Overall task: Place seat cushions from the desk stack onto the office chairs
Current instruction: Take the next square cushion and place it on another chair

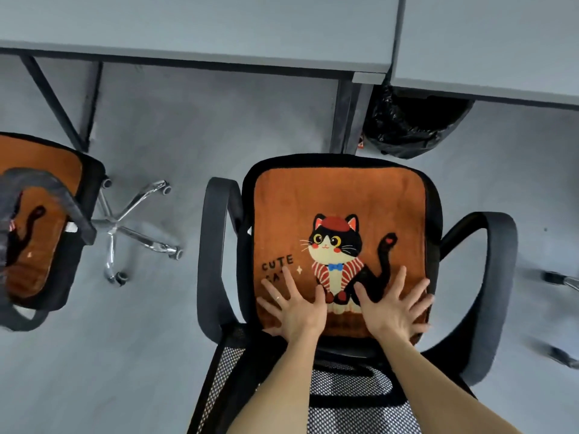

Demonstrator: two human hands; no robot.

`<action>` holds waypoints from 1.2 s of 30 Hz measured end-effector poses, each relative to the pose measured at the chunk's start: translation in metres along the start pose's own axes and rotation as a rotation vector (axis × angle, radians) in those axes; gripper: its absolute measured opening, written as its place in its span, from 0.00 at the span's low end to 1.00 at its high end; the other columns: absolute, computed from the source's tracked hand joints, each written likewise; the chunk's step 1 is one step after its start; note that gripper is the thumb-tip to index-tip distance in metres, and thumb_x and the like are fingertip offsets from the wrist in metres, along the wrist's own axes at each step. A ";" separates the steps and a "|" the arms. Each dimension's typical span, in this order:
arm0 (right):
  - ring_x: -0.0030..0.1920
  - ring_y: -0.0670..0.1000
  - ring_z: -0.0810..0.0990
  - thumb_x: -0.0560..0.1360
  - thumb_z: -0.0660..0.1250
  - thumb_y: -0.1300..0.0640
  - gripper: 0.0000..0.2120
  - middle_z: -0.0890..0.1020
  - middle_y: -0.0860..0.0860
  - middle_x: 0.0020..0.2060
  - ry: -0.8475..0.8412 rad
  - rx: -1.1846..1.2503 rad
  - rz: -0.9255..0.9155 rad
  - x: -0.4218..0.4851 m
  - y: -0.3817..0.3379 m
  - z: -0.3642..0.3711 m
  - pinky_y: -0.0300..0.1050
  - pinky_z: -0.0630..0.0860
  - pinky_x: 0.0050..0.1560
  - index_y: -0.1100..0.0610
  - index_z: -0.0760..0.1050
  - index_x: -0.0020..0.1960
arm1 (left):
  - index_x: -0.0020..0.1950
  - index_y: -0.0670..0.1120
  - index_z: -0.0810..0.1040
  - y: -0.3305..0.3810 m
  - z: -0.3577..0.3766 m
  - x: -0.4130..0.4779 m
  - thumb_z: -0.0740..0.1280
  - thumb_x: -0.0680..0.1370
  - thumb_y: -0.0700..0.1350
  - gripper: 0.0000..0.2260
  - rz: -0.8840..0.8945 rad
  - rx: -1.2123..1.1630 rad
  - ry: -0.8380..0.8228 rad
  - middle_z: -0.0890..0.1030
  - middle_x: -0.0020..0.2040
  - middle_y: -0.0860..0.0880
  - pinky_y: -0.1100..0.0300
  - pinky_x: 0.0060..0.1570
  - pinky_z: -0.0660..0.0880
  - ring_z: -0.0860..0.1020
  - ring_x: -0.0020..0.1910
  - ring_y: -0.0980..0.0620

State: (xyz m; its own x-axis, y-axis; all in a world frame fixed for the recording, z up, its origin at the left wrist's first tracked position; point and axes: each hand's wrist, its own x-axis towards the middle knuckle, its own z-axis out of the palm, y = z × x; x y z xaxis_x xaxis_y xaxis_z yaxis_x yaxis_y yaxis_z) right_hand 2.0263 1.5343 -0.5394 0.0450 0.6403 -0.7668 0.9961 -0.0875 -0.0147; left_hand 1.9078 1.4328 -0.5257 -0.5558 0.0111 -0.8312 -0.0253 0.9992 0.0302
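Both hands lie flat on the cat cushion (338, 198), at its near edge: left hand (296, 311), right hand (391, 311), fingers (289, 280) spread straight, pressing, gripping nothing. Cushion sits square on the mid chair (213, 245), so step = smoothing it down; prob. nearly done. Next: lift off, fetch another from the counter (188, 23) beyond the mid chair; stack not in view. Count: 2 cushions, incl. second cushion (40, 245) on left chair (125, 228); 2 full chairs + 1 chair base (560, 278) right of mid chair; 1 bin (413, 126).
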 end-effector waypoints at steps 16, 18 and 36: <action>0.76 0.62 0.27 0.65 0.47 0.15 0.55 0.20 0.54 0.72 -0.122 -0.147 -0.095 0.009 0.033 0.004 0.71 0.46 0.73 0.42 0.18 0.72 | 0.73 0.63 0.22 -0.021 0.003 0.025 0.58 0.71 0.76 0.50 0.082 0.240 -0.020 0.21 0.74 0.44 0.25 0.69 0.51 0.31 0.76 0.33; 0.78 0.62 0.32 0.71 0.51 0.22 0.50 0.28 0.55 0.77 -0.051 -0.103 -0.125 0.005 0.035 -0.001 0.69 0.44 0.75 0.43 0.27 0.78 | 0.78 0.60 0.33 -0.019 -0.009 0.019 0.60 0.75 0.71 0.45 0.119 0.286 0.052 0.34 0.79 0.40 0.30 0.72 0.52 0.42 0.78 0.32; 0.59 0.64 0.74 0.83 0.57 0.55 0.11 0.65 0.60 0.68 0.249 0.591 0.203 0.045 0.039 -0.033 0.51 0.69 0.53 0.62 0.68 0.60 | 0.67 0.40 0.65 -0.003 -0.084 0.077 0.57 0.83 0.40 0.13 0.086 -0.119 0.402 0.65 0.68 0.41 0.47 0.46 0.72 0.73 0.60 0.37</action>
State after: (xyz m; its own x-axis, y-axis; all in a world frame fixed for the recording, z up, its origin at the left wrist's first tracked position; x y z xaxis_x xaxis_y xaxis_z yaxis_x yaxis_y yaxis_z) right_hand 2.0695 1.5843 -0.5533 0.3140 0.7178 -0.6214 0.7598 -0.5824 -0.2888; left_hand 1.7952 1.4275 -0.5433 -0.8391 0.0554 -0.5411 -0.0469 0.9837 0.1735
